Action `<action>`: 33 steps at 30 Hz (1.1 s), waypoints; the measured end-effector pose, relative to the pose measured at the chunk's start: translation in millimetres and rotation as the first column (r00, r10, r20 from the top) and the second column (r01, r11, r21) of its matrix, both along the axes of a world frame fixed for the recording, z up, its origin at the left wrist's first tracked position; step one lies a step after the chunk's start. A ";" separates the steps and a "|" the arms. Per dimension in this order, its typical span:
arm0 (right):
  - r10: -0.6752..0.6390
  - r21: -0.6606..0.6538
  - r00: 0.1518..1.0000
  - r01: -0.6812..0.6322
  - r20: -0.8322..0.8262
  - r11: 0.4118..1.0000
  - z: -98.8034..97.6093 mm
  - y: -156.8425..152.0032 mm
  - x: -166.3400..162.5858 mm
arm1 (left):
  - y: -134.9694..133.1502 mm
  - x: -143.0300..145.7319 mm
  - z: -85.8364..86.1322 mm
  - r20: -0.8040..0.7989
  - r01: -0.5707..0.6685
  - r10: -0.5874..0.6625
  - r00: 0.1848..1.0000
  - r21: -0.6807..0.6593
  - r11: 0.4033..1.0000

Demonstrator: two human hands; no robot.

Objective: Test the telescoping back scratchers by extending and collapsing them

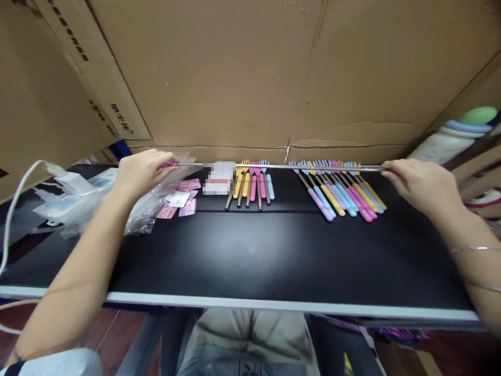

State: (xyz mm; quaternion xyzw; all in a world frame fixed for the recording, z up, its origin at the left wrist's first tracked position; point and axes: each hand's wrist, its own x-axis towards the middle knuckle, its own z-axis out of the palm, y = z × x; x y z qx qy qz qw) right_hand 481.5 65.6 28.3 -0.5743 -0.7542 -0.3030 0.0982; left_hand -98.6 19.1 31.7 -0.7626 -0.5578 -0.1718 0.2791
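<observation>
Between my hands a long metal telescopic rod (270, 166), drawn out, spans the table from left to right. My left hand (146, 169) pinches its thin end, where a bit of pink shows between the fingers; it looks like a back scratcher. Closed round the thicker end is my right hand (420, 183). Below the rod's middle lie back scratcher parts (253, 187): hand-shaped heads, metal tubes and yellow, pink and blue handles. Toward the right rests a row of back scratchers (340, 196) with purple, blue, yellow and pink handles.
Clear plastic bags (146, 211) and a white packet lie at left, beside small pink cards (188, 207). A partly blurred phone-like item (219, 178) is at the back. Cardboard walls (242, 78) enclose the table (250, 261). A bottle with a green lid (450, 138) stands at right.
</observation>
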 end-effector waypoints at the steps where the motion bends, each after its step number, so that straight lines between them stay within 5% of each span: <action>1: 0.001 -0.002 1.000 -0.001 -0.014 1.000 0.5 -0.8 -1.5 | -0.9 1.6 0.3 0.007 0.000 0.000 1.000 -0.014 1.000; 10: 0.087 -0.027 0.993 -0.089 -0.079 0.996 -4.0 4.4 5.0 | 0.6 17.4 -3.6 -0.129 -0.036 0.027 0.991 -0.065 0.997; 17: 0.181 -0.057 0.979 -0.187 -0.092 0.981 -6.2 2.4 -4.4 | 9.4 18.5 -13.9 -0.115 -0.001 -0.038 0.993 -0.318 0.948; 33: 0.102 -0.101 0.948 -0.138 -0.301 0.985 -7.8 0.0 -2.2 | 2.5 20.4 -4.8 -0.021 0.050 -0.056 0.998 -0.227 0.973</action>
